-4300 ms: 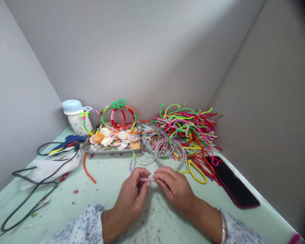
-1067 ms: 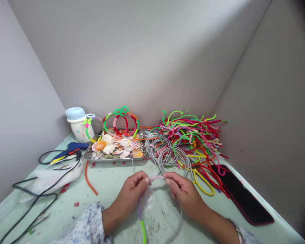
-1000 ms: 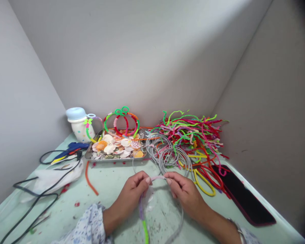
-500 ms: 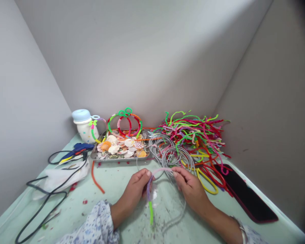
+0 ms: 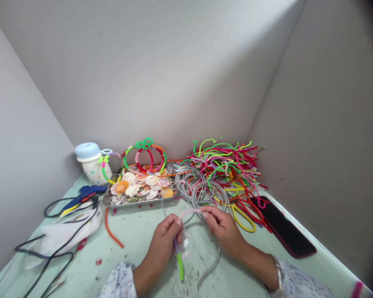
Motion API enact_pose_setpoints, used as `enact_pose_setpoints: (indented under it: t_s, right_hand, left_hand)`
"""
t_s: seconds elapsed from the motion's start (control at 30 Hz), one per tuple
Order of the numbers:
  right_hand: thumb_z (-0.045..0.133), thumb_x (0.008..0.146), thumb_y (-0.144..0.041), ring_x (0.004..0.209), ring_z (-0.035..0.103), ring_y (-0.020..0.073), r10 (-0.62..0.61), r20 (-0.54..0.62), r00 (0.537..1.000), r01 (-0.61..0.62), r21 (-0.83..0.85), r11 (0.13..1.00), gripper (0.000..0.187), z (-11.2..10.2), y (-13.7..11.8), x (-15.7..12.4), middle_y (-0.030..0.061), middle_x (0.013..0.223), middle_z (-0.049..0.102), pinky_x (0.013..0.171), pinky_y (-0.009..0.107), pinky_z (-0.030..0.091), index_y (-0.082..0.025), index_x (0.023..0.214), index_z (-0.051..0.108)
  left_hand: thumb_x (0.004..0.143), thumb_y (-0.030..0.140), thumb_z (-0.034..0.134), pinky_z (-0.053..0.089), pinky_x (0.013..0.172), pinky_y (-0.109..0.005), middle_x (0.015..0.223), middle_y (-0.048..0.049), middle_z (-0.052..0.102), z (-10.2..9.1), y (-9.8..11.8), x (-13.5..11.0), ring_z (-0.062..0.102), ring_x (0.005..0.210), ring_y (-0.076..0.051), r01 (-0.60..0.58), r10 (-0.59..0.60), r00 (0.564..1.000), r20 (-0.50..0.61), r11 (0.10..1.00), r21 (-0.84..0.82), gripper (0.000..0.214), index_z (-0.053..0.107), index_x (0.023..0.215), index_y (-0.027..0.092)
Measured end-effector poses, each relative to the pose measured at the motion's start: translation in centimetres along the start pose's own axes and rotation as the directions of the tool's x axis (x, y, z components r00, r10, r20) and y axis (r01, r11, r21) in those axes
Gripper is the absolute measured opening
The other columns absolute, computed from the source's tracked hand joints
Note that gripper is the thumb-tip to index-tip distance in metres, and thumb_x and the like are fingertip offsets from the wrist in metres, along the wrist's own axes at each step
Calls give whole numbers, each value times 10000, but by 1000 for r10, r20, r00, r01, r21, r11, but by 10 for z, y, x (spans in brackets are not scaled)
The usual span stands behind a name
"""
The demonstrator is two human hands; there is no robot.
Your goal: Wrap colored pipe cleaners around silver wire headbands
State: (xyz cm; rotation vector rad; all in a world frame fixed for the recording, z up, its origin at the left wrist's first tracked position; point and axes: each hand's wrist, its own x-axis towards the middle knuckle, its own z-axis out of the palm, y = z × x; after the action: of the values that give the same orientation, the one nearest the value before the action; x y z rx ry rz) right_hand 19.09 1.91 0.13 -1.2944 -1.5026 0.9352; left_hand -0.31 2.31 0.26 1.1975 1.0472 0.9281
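A thin fuzzy strand of pipe cleaner (image 5: pixel 180 267), pink, purple and bright green along its length, runs between my hands. My left hand (image 5: pixel 164 242) is closed, its thumb and fingers pinching the strand where the purple part starts; the green end hangs below it. My right hand (image 5: pixel 222 229) pinches the far end of the pink stretch, which arches between both hands. A bare grey wire (image 5: pixel 213 267) curves down beside my right hand; whether it joins the strand is unclear. Just beyond the hands lie grey wire coils (image 5: pixel 209 194).
A metal tray (image 5: pixel 136 205) holds seashells (image 5: pixel 133 188) and fuzzy rings (image 5: pixel 144 159). Right of it is a heap of pipe cleaners (image 5: pixel 226 161) beside a black phone (image 5: pixel 284 227). At left are a white jar (image 5: pixel 96 167), a blue glue gun (image 5: pixel 88 192), a plastic bag (image 5: pixel 71 227) and a black cord (image 5: pixel 51 256).
The camera view has shifted, so the table things sit further left. My left hand has turned a little and now covers more of the purple part. Both hands keep their pinch.
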Motion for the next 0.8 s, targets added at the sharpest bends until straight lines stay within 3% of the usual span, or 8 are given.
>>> enact_pose_setpoints:
  t_s: [0.3,0.53,0.8]
  right_hand:
    - [474,909,-414,498,394,125,10,5,1000,-10,-23,1000,292,-2,1,-2,-55,547,414,485,227,307,-196,1020,634]
    - [452,917,-440,494,348,126,53,30,998,-52,-34,998,303,-2,6,-5,-60,546,368,473,231,267,-196,1021,599]
    - [445,924,-407,537,379,131,-9,52,999,15,-126,992,293,-3,4,-3,-44,588,415,525,239,313,-191,1009,623]
  left_hand:
    - [873,541,457,260,428,-197,506,30,470,0,2,-1,359,435,-86,14,-15,1000,-16,998,-53,428,568,725,156]
    - [869,502,494,246,435,-198,514,35,458,-2,-2,2,342,444,-82,27,-26,1000,12,997,-77,384,546,715,155]
    - [906,513,437,231,440,-203,520,48,436,-2,-6,3,329,453,-86,0,-3,997,77,999,43,397,529,748,161]
